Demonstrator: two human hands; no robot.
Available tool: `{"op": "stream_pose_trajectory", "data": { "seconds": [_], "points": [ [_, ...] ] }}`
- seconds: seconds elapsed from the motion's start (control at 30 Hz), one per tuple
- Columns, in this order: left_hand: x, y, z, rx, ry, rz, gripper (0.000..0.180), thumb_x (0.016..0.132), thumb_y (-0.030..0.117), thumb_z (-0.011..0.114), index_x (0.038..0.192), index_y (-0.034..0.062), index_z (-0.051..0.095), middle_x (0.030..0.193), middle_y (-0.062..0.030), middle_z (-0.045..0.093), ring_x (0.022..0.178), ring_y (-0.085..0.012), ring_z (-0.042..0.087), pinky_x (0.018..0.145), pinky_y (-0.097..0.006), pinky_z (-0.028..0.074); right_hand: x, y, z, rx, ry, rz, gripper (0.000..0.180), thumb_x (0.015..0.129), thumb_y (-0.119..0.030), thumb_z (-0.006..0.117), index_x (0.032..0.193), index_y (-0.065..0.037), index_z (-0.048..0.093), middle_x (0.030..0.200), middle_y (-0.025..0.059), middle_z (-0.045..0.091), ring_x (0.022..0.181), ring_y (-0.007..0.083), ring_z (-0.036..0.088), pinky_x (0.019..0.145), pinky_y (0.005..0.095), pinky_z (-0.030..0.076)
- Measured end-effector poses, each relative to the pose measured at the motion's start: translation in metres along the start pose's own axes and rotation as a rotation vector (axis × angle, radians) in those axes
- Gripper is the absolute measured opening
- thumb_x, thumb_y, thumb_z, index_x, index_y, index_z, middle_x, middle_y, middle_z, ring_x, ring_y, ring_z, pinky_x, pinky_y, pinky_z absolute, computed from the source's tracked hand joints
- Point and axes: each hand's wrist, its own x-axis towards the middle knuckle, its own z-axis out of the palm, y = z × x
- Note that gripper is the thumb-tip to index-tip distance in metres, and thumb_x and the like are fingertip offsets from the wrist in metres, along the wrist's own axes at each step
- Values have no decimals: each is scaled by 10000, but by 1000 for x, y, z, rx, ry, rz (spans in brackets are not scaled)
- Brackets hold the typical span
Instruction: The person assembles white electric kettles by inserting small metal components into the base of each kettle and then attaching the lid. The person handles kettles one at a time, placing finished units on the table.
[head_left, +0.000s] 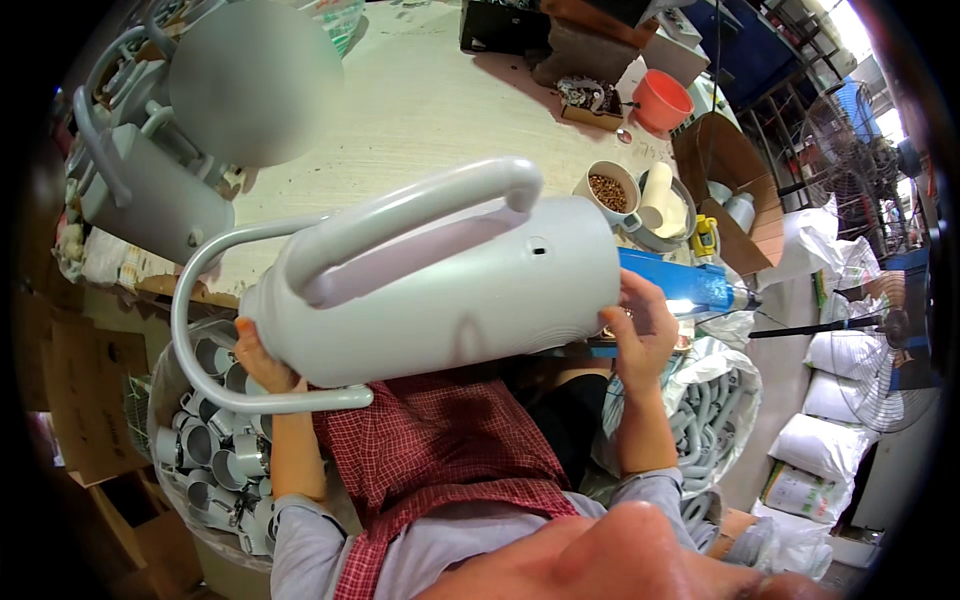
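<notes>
A large pale grey plastic jug (450,290) lies tilted on its side in front of me, above my lap. It has a thick loop handle (400,220) along its upper side, and a thin curved tube (190,330) bends around its narrow left end. My left hand (265,360) grips that narrow end from below, its fingers partly hidden behind the jug. At the wide right end, my right hand (642,325) holds the base edge between thumb and fingers. A small dark slot (539,251) shows in the jug's wall near the handle's right end.
Similar grey jugs (150,200) stand at the table's left. Beyond lie a cup of brass-coloured pieces (608,190), a red bowl (662,100) and a blue tool (680,280). Bags of grey cup-shaped parts (215,450) and grey handles (705,420) flank me. A fan (865,340) stands right.
</notes>
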Motion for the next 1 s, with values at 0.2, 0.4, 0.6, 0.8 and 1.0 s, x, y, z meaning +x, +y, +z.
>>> {"op": "stream_pose_trajectory", "data": {
  "seconds": [0.2, 0.4, 0.6, 0.8, 1.0],
  "points": [
    [-2, -23, 23, -94, -39, -41, 599, 973, 502, 511, 961, -77, 661, 845, -110, 685, 722, -166, 651, 655, -298, 528, 2, 10, -14, -13, 7, -43, 381, 842, 22, 686, 1209, 58, 586, 916, 63, 646, 820, 111, 612, 761, 234, 499],
    [0, -29, 25, -85, -15, -84, 578, 985, 476, 498, 964, -79, 659, 833, -114, 683, 715, -164, 653, 628, -296, 531, 13, 11, -9, 0, -7, -57, 365, 835, 42, 681, 1190, 61, 596, 917, 66, 653, 797, 93, 603, 730, 208, 486],
    [5, -45, 19, 11, -70, -104, 514, 1014, 407, 478, 833, -48, 636, 706, -55, 631, 588, -122, 572, 540, -268, 471, 11, 7, -21, -244, -67, -38, 399, 771, 0, 747, 1148, 20, 621, 942, 78, 640, 839, 153, 614, 766, 259, 496],
    [6, -35, 8, 92, -17, 48, 525, 1006, 411, 494, 765, -34, 632, 686, -49, 625, 583, -110, 564, 520, -260, 444, 80, -41, 14, -154, -157, -339, 513, 832, -36, 633, 1335, -14, 531, 1343, 175, 534, 1205, 282, 545, 987, 366, 458],
    [10, -28, 6, 43, -52, 49, 509, 1011, 386, 495, 798, -43, 666, 705, -66, 657, 593, -119, 595, 530, -256, 468, 109, -24, 51, -137, -397, -243, 471, 843, -96, 668, 1287, 18, 558, 1231, 157, 624, 1192, 240, 571, 1003, 320, 424]
  ]
}}
